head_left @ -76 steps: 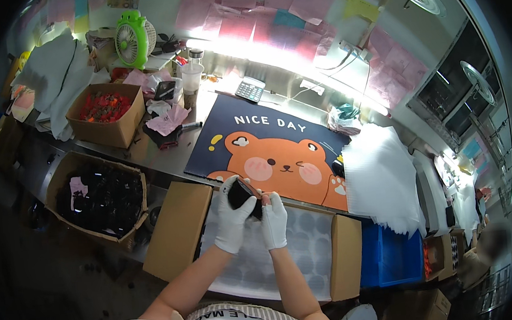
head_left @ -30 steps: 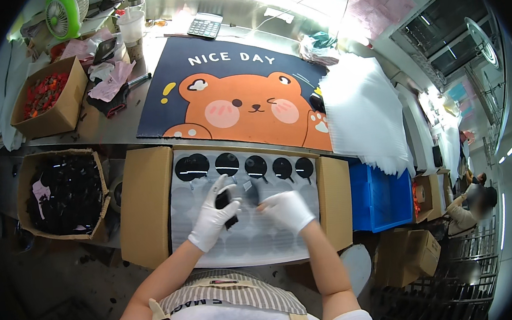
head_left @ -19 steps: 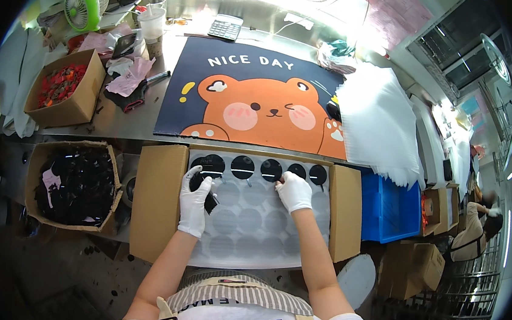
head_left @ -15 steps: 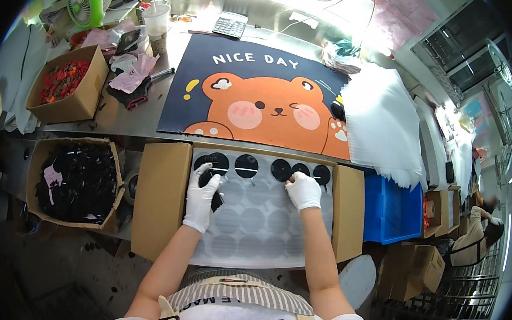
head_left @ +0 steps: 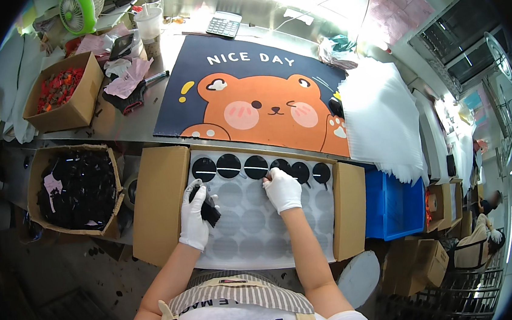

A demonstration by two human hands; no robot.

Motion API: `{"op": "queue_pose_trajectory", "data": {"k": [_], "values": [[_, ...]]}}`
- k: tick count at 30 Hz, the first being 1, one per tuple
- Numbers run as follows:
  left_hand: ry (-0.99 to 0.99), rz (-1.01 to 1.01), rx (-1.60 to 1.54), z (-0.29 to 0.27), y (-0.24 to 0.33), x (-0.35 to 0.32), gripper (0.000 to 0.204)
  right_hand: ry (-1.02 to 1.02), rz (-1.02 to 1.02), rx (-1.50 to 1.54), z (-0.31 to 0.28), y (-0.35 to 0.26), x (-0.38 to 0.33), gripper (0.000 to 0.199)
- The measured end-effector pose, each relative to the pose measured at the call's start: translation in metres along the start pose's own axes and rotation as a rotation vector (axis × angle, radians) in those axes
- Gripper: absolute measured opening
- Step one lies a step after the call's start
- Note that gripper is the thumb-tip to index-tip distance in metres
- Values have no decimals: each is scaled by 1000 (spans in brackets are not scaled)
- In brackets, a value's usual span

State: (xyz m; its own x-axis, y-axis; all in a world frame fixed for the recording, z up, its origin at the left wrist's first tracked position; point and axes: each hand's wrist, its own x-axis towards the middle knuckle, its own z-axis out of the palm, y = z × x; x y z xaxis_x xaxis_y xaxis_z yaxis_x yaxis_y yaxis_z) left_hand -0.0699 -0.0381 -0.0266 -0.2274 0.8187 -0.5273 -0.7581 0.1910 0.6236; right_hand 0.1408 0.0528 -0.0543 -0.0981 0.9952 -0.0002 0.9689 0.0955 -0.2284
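Observation:
A sheet of translucent plastic film (head_left: 245,246) lies in an open cardboard box (head_left: 161,199), and rows of round shapes show through it. Along its far edge sits a row of black discs (head_left: 228,166), some with a small tab. My gloved right hand (head_left: 283,189) pinches the near right edge of the third disc (head_left: 255,166) from the left, partly covering the one beside it. In my gloved left hand (head_left: 193,219), over the box's left side, is a stack of thin black pieces (head_left: 209,213), seen edge-on.
Left of the box stands a carton of black pieces (head_left: 82,187); another holds red pieces (head_left: 60,90). A bear-print mat (head_left: 276,106) covers the bench beyond. A blue bin (head_left: 394,206) and a pile of white sheets (head_left: 383,118) are at right. Another person (head_left: 471,251) sits far right.
My right hand has shifted left, from the fourth disc to the third. My left hand has drawn back toward me with the stack. The left discs now lie more evenly spaced.

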Motion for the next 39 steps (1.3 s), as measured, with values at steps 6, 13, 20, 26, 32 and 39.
{"op": "queue_pose_trajectory", "data": {"k": [6,13,20,26,32,39], "values": [[-40,-65,-61,8,1,9,29,27,-44,44,-8,4,-2,21],[-189,92,111,7,-13,-8,52,-432,97,974,-38,-23,-62,22],[-275,141,202,-5,-35,-19,28,-674,118,824,-39,-44,-75,22],[-328,32,152,-17,-31,-25,23,-752,117,767,-50,-56,-79,21],[-214,-148,-258,-35,-25,-30,22,-568,-93,639,-45,-64,-77,19],[-199,-304,-128,-59,-3,-64,22,-369,-272,180,-19,-102,-36,28]]}}
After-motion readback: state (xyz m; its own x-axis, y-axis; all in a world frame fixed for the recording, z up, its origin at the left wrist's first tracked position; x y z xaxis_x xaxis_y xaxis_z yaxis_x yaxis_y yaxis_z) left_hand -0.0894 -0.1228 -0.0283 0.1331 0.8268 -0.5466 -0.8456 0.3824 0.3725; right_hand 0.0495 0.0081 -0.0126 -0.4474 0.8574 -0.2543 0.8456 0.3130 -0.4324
